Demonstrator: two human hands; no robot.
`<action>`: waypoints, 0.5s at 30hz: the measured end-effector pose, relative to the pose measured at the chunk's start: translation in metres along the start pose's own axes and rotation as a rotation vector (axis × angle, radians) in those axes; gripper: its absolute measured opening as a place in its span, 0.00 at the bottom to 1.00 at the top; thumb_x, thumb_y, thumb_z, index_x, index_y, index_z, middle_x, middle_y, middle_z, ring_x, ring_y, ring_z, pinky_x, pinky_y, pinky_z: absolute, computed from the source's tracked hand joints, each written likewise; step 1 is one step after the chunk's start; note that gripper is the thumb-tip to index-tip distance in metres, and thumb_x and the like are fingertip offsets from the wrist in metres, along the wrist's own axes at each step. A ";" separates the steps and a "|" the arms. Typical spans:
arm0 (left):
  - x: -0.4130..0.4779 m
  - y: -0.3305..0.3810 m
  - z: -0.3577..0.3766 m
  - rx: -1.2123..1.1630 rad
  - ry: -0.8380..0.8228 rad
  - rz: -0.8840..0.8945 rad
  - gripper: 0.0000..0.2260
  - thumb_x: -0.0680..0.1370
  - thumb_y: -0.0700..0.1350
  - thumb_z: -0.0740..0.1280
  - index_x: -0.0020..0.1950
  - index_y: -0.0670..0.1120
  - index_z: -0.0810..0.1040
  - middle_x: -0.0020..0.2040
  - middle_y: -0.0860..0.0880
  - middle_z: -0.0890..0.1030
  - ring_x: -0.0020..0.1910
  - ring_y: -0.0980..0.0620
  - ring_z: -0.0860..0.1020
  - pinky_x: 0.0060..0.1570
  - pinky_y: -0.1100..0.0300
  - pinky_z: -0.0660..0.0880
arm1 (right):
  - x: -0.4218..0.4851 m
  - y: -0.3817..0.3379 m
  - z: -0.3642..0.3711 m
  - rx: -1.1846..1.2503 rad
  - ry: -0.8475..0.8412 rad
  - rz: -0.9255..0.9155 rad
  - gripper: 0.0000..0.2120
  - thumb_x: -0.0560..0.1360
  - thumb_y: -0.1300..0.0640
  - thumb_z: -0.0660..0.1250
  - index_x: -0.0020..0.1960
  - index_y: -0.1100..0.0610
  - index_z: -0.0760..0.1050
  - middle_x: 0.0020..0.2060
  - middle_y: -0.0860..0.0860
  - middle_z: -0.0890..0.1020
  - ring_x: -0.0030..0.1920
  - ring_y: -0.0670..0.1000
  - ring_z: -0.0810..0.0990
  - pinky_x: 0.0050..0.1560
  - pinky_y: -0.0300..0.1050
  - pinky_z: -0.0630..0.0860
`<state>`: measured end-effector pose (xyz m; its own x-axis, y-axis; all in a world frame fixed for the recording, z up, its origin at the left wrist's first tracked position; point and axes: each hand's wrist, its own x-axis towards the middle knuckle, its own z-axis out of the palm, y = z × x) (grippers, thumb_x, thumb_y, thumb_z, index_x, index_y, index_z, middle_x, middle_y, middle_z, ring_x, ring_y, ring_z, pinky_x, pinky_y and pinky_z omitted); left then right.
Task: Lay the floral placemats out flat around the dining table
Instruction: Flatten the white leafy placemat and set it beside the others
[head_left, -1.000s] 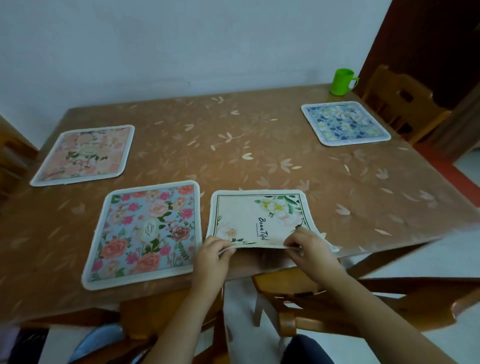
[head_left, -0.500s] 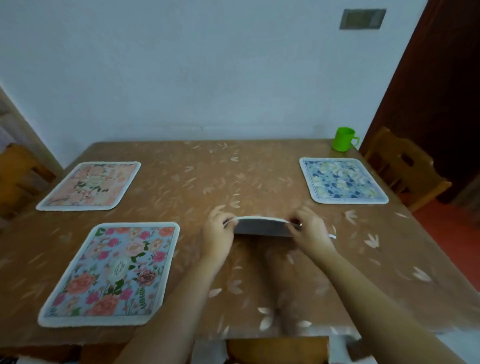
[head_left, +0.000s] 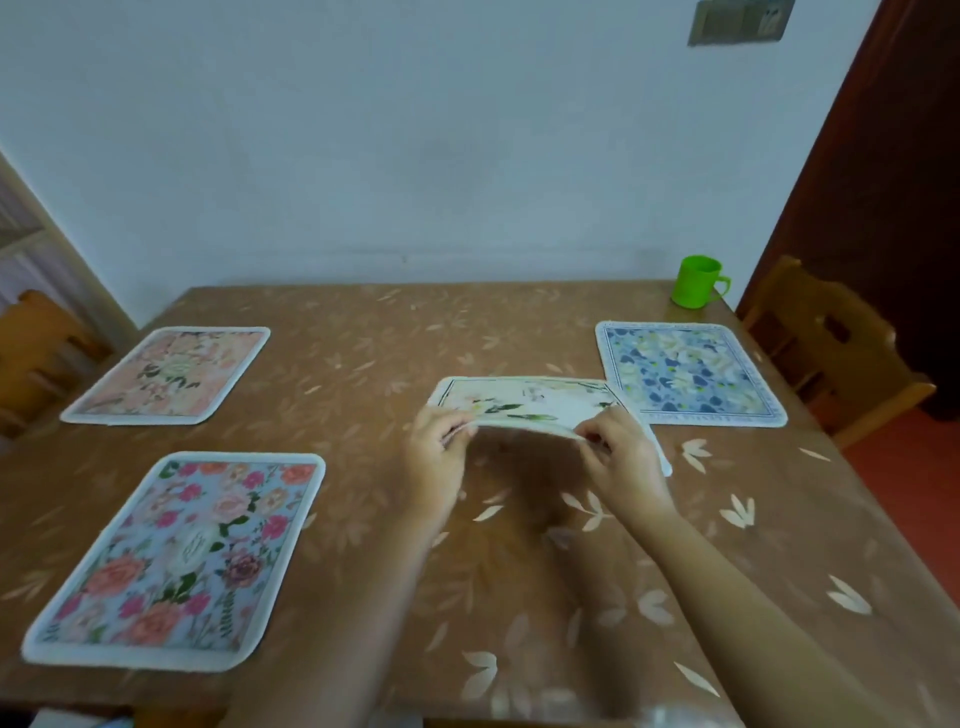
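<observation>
Left hand (head_left: 439, 441): pinches the white placemat (head_left: 524, 402) at its near-left edge.
Right hand (head_left: 618, 457): pinches the near-right edge.
Placemat: ahead of my hands, near edge raised, far edge on the desk (head_left: 519, 597), beside the blue placemat (head_left: 685, 371).
Long axis: left-right between my 2 hands.

Your view: cream mat (head_left: 524, 402), green leaves; blue-and-white floral mat (head_left: 691, 371); peach floral mat (head_left: 169, 374); light-blue mat (head_left: 182, 558), pink roses; brown table cover (head_left: 363, 374), pale leaf print; green mug (head_left: 696, 280).

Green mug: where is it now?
Head view: the green mug stands at the far right corner of the table, just beyond the blue placemat.
</observation>
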<state>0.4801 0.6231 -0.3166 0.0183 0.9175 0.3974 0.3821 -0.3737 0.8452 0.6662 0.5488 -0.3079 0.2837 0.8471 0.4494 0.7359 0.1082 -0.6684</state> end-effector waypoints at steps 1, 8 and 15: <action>-0.015 -0.015 0.002 0.050 -0.058 -0.005 0.05 0.69 0.33 0.71 0.42 0.41 0.82 0.41 0.49 0.76 0.39 0.55 0.76 0.40 0.75 0.67 | -0.013 0.011 0.004 -0.009 -0.071 0.032 0.04 0.68 0.70 0.68 0.40 0.63 0.76 0.37 0.54 0.75 0.39 0.50 0.72 0.41 0.29 0.64; -0.108 -0.086 0.001 0.252 -0.411 -0.202 0.04 0.69 0.36 0.72 0.41 0.42 0.82 0.39 0.53 0.76 0.42 0.49 0.78 0.43 0.66 0.70 | -0.094 0.063 0.034 -0.055 -0.501 0.208 0.05 0.69 0.67 0.68 0.38 0.58 0.77 0.39 0.53 0.76 0.43 0.55 0.77 0.43 0.38 0.69; -0.131 -0.085 -0.002 0.317 -0.486 -0.149 0.04 0.70 0.38 0.72 0.44 0.43 0.83 0.42 0.50 0.79 0.41 0.57 0.74 0.41 0.79 0.64 | -0.123 0.074 0.040 -0.079 -0.577 0.269 0.04 0.68 0.67 0.68 0.40 0.60 0.78 0.41 0.54 0.77 0.47 0.55 0.76 0.49 0.51 0.75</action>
<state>0.4433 0.5343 -0.4403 0.3356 0.9419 0.0103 0.6690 -0.2460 0.7014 0.6613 0.4731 -0.4367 0.1043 0.9855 -0.1339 0.7348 -0.1671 -0.6574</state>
